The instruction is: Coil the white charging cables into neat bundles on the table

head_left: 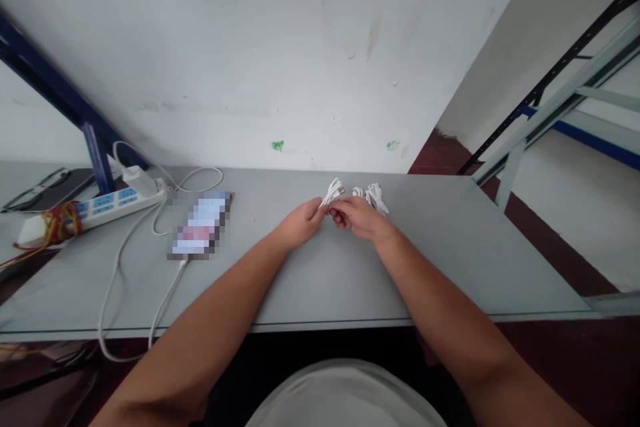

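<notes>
A bundled white USB cable (332, 191) sticks up from my left hand (304, 222), which is closed around its lower end. My right hand (357, 215) meets the left at the foot of this bundle. Its fingers are curled in a pinch, and what lies between them is too small to make out. Just behind the right hand, more white cable bundles (376, 197) rest on the grey tabletop (325, 280), partly covered by that hand.
To the left lies a phone (200, 223) with a blurred screen and a white charging cable (117, 267) attached. A power strip (115, 203) with a plugged-in charger (139, 181) stands beside a blue post (97, 157). A white wall (300, 67) rises behind the table.
</notes>
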Demonstrator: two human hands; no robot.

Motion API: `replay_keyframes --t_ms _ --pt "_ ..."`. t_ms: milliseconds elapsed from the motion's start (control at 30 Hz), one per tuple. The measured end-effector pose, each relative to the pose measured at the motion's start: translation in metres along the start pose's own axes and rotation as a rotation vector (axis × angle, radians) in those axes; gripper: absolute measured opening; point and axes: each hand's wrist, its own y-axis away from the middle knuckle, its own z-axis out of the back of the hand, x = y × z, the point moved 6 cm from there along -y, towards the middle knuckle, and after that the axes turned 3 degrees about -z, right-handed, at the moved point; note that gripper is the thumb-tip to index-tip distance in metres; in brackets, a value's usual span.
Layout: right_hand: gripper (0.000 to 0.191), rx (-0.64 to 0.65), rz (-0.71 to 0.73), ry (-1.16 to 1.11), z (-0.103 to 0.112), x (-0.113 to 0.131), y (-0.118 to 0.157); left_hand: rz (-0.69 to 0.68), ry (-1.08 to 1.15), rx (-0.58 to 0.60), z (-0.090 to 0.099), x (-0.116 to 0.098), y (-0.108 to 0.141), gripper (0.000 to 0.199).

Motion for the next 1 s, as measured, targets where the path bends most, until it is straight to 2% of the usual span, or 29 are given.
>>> replay_keyframes --t_ms 233,467,567,833,1000 --pt "0.019 -0.058 0.025 0.044 0.002 0.000 -0.003 0.031 -0.124 -0.076 0.005 0.001 0.002 0.034" --pt "0.017 -0.072 0.048 0.064 -0.001 -0.001 -0.003 0.023 -0.239 -0.074 0.005 -0.002 0.002 0.038" --pt "0.017 -0.086 0.079 0.139 -0.002 0.000 -0.004 0.030 -0.310 -0.089 0.007 -0.004 0.003 0.037" --pt "0.052 -0.227 0.221 0.562 0.001 0.007 0.000 -0.059 -0.490 -0.029 0.000 -0.005 0.000 0.027" --pt "0.054 -0.295 0.279 0.626 -0.002 0.012 0.005 -0.102 -0.554 -0.031 -0.003 -0.009 -0.001 0.026"
